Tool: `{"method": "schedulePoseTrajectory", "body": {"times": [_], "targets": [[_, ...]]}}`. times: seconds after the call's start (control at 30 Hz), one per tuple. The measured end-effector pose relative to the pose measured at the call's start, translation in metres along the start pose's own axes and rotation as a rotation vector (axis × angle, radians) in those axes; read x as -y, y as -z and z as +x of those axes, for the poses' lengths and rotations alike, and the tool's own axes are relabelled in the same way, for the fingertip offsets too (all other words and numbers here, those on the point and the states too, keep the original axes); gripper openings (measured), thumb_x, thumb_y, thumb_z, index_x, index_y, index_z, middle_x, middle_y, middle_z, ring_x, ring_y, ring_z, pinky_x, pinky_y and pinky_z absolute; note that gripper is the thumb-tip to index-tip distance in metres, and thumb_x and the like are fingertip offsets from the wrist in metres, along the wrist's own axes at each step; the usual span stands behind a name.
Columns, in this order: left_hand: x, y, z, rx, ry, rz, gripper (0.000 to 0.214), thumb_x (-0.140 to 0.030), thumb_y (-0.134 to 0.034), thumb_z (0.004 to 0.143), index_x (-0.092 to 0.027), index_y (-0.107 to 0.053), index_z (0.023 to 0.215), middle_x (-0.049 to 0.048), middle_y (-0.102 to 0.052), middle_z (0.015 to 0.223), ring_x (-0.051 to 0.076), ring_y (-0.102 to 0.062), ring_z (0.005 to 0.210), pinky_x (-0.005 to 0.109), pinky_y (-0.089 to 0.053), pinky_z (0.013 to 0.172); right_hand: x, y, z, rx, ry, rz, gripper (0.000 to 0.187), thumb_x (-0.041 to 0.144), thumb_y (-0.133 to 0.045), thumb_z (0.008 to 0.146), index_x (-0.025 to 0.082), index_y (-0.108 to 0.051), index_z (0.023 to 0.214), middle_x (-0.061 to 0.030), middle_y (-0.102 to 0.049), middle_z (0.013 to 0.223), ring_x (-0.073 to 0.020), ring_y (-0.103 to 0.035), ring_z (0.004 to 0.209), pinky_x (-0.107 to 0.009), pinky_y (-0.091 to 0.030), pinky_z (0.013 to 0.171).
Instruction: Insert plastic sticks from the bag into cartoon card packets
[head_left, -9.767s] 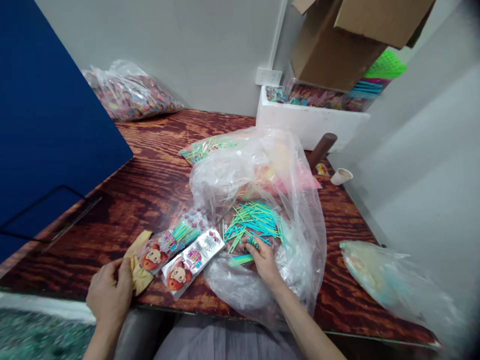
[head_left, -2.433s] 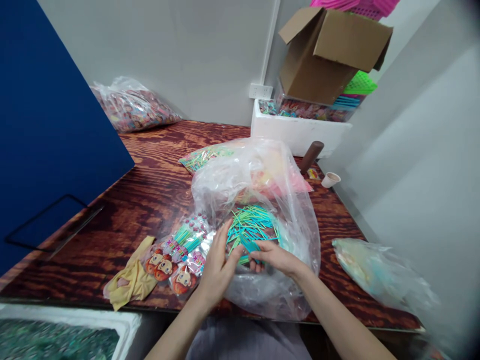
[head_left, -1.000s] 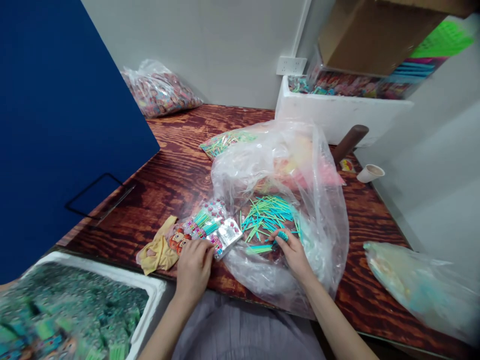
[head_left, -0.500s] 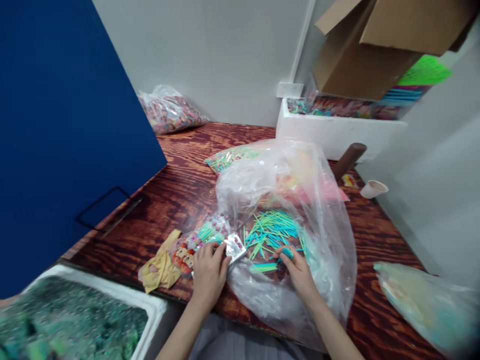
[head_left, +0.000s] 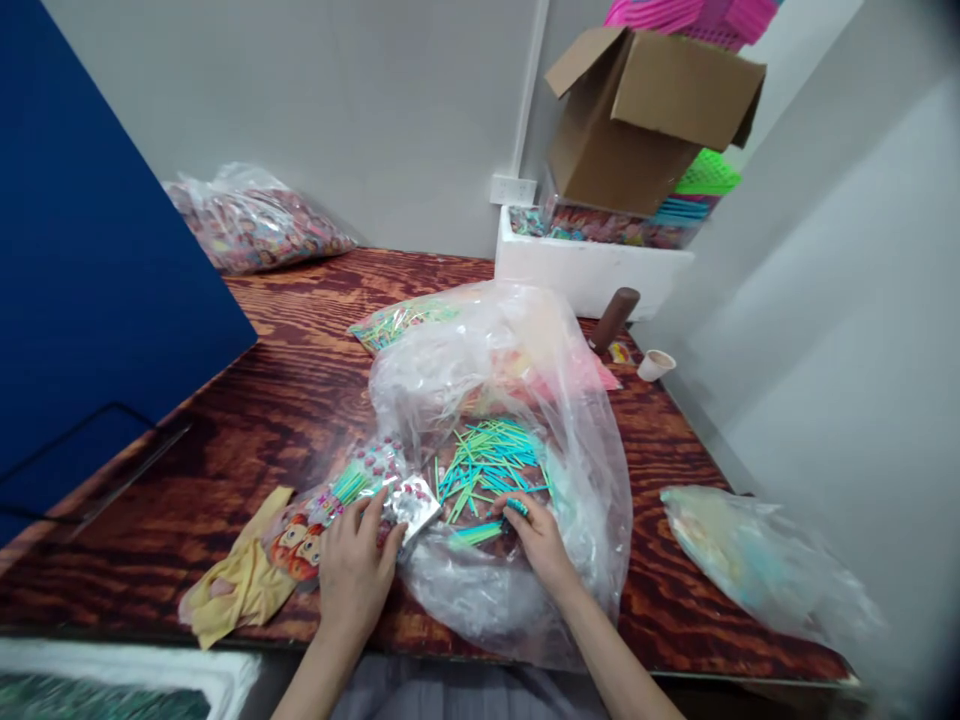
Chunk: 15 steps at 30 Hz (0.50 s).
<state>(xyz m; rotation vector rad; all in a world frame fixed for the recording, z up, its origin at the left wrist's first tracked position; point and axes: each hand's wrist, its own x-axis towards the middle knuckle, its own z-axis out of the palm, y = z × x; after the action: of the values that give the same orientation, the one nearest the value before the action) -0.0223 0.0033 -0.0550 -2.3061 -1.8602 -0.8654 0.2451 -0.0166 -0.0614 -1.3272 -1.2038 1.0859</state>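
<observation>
My left hand (head_left: 352, 570) lies with fingers spread over a clear printed packet (head_left: 304, 545) showing red-haired cartoon figures and green sticks. Beside its thumb and fingertips is a shiny silver square (head_left: 420, 508) with pink marks. My right hand (head_left: 538, 545) has its fingers closed at the right end of a small row of green and blue sticks (head_left: 477, 534). A teal wrap (head_left: 517, 507) covers part of one finger. Just beyond, a loose heap of thin green and blue sticks (head_left: 491, 460) lies on a large clear plastic bag (head_left: 600, 500).
A yellow cloth (head_left: 244, 590) lies at the left front. Bagged sticks (head_left: 409, 318), a brown cylinder (head_left: 615, 318) and a paper cup (head_left: 656, 365) stand farther back. A white foam box (head_left: 592, 272) sits below a cardboard box (head_left: 637, 150). Another plastic bag (head_left: 757, 560) lies right.
The view has shifted, so the table things appear farther left. My right fingers have come closer to the small row of sticks. My left hand stays on the packet.
</observation>
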Motion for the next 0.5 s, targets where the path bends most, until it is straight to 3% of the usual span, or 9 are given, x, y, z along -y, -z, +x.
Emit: {"method": "schedulePoseTrajectory", "body": {"times": [0.1, 0.2, 0.3, 0.4, 0.5], "targets": [[-0.001, 0.001, 0.002, -0.017, 0.017, -0.078, 0.043, -0.035, -0.051, 0.093, -0.017, -0.055, 0.132, 0.0149, -0.064, 0.111, 0.031, -0.059, 0.104, 0.044, -0.047, 0.089, 0.0, 0.0, 0.0, 0.0, 0.012, -0.022, 0.021, 0.043, -0.061, 0.088, 0.024, -0.071, 0.088, -0.0034, -0.073, 0.088, -0.0238, -0.066, 0.089, -0.034, -0.048, 0.084], [0.001, 0.005, 0.005, 0.011, 0.072, -0.195, 0.044, -0.034, -0.05, 0.093, -0.016, -0.054, 0.132, 0.0109, -0.067, 0.098, 0.028, -0.061, 0.092, 0.041, -0.048, 0.084, -0.001, 0.0, 0.001, -0.001, 0.006, 0.004, 0.019, 0.041, -0.061, 0.088, 0.024, -0.071, 0.089, -0.0032, -0.073, 0.088, -0.0233, -0.066, 0.087, -0.034, -0.049, 0.083], [0.003, 0.013, 0.009, 0.072, 0.159, -0.354, 0.034, -0.041, -0.054, 0.09, -0.019, -0.065, 0.112, 0.0053, -0.066, 0.084, 0.024, -0.062, 0.081, 0.037, -0.048, 0.077, -0.002, 0.0, 0.001, 0.001, -0.002, 0.028, 0.019, 0.04, -0.061, 0.088, 0.024, -0.071, 0.09, -0.0031, -0.073, 0.088, -0.0228, -0.067, 0.086, -0.034, -0.049, 0.081], [0.006, 0.025, 0.014, 0.095, 0.243, -0.535, 0.027, -0.045, -0.057, 0.087, -0.021, -0.069, 0.086, 0.0041, -0.068, 0.085, 0.022, -0.062, 0.083, 0.033, -0.047, 0.078, -0.004, 0.0, 0.001, -0.024, -0.009, 0.031, 0.019, 0.04, -0.062, 0.088, 0.024, -0.071, 0.091, -0.0032, -0.073, 0.088, -0.0224, -0.067, 0.086, -0.033, -0.049, 0.081], [0.008, 0.035, 0.017, 0.1, 0.396, -0.703, 0.027, -0.047, -0.063, 0.082, -0.02, -0.069, 0.081, 0.0028, -0.068, 0.083, 0.021, -0.062, 0.081, 0.03, -0.047, 0.075, -0.008, 0.0, 0.001, -0.026, -0.013, 0.027, 0.021, 0.042, -0.062, 0.088, 0.024, -0.071, 0.093, -0.0036, -0.073, 0.09, -0.0227, -0.067, 0.088, -0.033, -0.05, 0.082]]}}
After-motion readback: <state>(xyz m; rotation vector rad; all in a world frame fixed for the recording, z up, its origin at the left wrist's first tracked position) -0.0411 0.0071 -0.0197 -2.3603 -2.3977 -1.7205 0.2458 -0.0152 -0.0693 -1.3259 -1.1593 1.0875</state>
